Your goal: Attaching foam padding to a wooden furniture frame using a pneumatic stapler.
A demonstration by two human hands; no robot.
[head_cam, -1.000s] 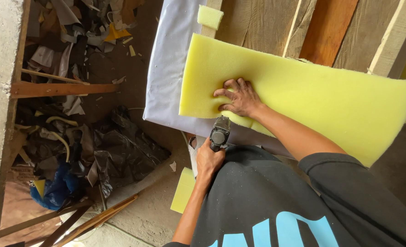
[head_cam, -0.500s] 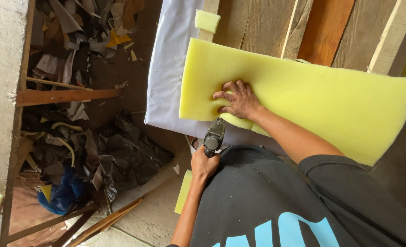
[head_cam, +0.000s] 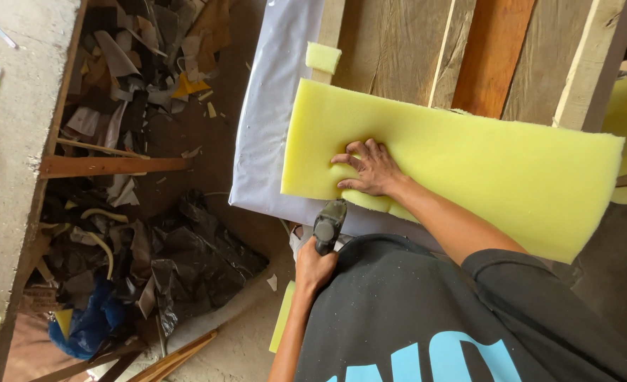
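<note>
On top of the wooden frame (head_cam: 398, 49), the yellow foam sheet (head_cam: 483, 163) lies flat across the boards, its near edge overhanging the pale grey fabric (head_cam: 271, 106) that drapes the frame's side. The right hand (head_cam: 370, 168) presses down on the foam with fingers spread, palm flat, gripping nothing. The left hand (head_cam: 315, 265) is wrapped tightly around the handle of a dark tool, probably a pneumatic stapler (head_cam: 327, 225), its nose pointing at the foam's lower edge. Since half a second ago, both hands hold much the same pose; the stapler's nose has come slightly closer to the foam. A small foam offcut (head_cam: 323, 57) sits above the sheet.
</note>
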